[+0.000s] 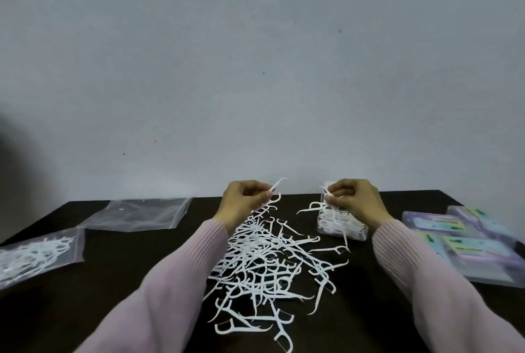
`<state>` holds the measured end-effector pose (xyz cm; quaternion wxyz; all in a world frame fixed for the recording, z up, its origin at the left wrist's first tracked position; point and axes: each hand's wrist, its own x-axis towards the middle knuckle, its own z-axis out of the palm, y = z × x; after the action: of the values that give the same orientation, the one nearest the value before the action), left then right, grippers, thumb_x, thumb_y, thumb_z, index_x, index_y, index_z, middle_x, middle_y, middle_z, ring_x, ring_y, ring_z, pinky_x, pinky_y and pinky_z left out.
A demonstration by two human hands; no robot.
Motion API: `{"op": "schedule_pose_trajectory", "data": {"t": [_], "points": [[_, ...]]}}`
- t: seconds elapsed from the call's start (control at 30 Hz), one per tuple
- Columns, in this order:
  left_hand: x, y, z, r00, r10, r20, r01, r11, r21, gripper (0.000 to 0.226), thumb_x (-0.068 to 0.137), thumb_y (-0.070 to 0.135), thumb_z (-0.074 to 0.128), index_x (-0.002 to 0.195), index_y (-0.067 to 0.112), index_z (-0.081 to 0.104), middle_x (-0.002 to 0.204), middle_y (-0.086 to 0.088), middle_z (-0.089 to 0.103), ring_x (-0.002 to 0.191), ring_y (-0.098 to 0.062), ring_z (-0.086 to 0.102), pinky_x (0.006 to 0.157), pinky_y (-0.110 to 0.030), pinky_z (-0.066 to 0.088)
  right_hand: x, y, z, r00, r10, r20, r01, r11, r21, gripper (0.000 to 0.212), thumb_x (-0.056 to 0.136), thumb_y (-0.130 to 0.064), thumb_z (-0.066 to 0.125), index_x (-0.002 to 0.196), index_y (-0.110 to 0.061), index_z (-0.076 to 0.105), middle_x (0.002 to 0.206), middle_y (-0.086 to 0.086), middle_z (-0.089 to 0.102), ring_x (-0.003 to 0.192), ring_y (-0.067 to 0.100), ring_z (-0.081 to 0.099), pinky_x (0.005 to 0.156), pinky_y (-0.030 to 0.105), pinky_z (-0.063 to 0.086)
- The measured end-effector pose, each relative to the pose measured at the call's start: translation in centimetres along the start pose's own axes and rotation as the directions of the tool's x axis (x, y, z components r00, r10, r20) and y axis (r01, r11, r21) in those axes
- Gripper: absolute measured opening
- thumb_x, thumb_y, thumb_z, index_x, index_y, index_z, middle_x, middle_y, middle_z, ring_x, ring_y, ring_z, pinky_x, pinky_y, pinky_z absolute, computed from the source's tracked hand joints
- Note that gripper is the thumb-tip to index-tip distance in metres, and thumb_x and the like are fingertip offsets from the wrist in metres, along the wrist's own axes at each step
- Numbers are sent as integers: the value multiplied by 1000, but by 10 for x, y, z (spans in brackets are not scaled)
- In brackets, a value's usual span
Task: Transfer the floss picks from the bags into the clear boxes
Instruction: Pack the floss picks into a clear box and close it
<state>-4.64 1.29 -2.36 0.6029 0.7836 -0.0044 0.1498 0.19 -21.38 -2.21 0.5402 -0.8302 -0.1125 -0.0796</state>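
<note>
On a dark brown, nearly black tabletop (113, 281) set against a pale grey wall (255, 54), a loose heap of white plastic floss picks (264, 261) sprawls across the middle, running from between the two hands down toward the near edge. The left hand (244, 200), in a ribbed pale pink sleeve (170, 281), is raised over the far end of the heap with its fingers curled and its thumb and forefinger pinching one white floss pick (275, 187), whose pointed tip angles up and to the right. The right hand (355, 199), in a matching pink sleeve (437, 281), has its fingers curled too and pinches a small bunch of white picks (326, 196) directly above a small clear plastic box (341, 225), which already holds a layer of picks; a few picks hang over its near side and trail onto the table. To the right of that box, near the table's right edge, lies a cluster of closed clear boxes with green and lilac labels (460, 236), blurred so their print cannot be read. On the left, a flat, clear zip bag (136, 215) lies near the far edge with no picks visible in it, and nearer the viewer a second clear bag still filled with white floss picks (37, 253) rests by the left edge.
</note>
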Motion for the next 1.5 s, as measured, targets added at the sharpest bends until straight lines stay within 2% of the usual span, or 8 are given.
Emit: {"op": "schedule_pose_trajectory", "data": {"t": [0.1, 0.2, 0.53, 0.77, 1.03, 1.27, 1.4, 1.5], "points": [[5, -2, 24, 999, -40, 16, 41, 996, -73, 10, 84, 8, 67, 94, 11, 70, 90, -7, 71, 72, -6, 60, 62, -14, 46, 7, 11, -11, 995, 58, -81, -59, 998, -8, 19, 74, -5, 75, 92, -7, 68, 81, 6, 67, 69, 8, 60, 51, 7, 44], [11, -4, 46, 998, -56, 25, 58, 994, -91, 11, 84, 7, 67, 94, 9, 70, 83, -3, 69, 70, -6, 59, 60, -11, 46, 10, 22, -18, 979, 134, -157, -133, 991, 21, 20, 75, -3, 74, 93, -6, 68, 87, 10, 67, 72, 11, 60, 52, 7, 42], [31, -5, 98, 988, 36, 152, -50, 995, 91, 12, 79, 1, 71, 90, 6, 71, 77, 3, 67, 69, -2, 62, 62, -7, 47, 15, 32, -18, 967, 203, -152, -224, 966, -132, 17, 76, -12, 75, 90, -12, 67, 86, 4, 65, 80, 11, 59, 72, 21, 42], [37, -8, 119, 977, 65, 202, -89, 990, 109, 13, 77, 2, 74, 89, 6, 71, 73, 5, 66, 63, 3, 60, 63, -8, 48, 15, 33, -28, 960, 191, -203, -206, 977, -58, 14, 75, -10, 75, 88, -11, 68, 85, 4, 67, 82, 13, 62, 70, 19, 45], [36, -12, 131, 960, 117, 255, -192, 936, 294, 14, 75, 10, 76, 88, 12, 74, 76, 7, 67, 69, 3, 59, 63, -3, 42, 17, 34, -33, 910, 221, -350, -216, 975, 52, 13, 78, -10, 72, 90, -9, 66, 86, 8, 67, 79, 15, 60, 73, 23, 45], [39, -17, 122, 968, 148, 201, -225, 868, 443, 17, 76, 23, 76, 92, 28, 74, 92, 13, 71, 89, -3, 63, 93, -26, 46, 21, 33, -33, 896, 188, -403, -157, 982, 110, 11, 80, -14, 71, 89, -10, 66, 89, 11, 71, 85, 23, 67, 86, 39, 54], [36, -21, 118, 959, 131, 250, -204, 934, 292, 25, 81, 9, 71, 104, 19, 72, 104, 6, 70, 97, -5, 62, 90, -21, 49, 21, 31, -30, 900, 179, -397, -149, 983, 106, 11, 81, -14, 70, 89, -9, 66, 86, 9, 69, 85, 24, 67, 87, 40, 53], [37, -25, 113, 961, 122, 248, -183, 954, 239, 29, 79, 4, 72, 104, 18, 70, 105, 6, 68, 97, -4, 62, 84, -14, 49, 21, 29, -31, 894, 174, -413, -155, 985, 79, 14, 84, -14, 68, 94, -5, 66, 90, 11, 68, 83, 20, 64, 80, 31, 52]]}}
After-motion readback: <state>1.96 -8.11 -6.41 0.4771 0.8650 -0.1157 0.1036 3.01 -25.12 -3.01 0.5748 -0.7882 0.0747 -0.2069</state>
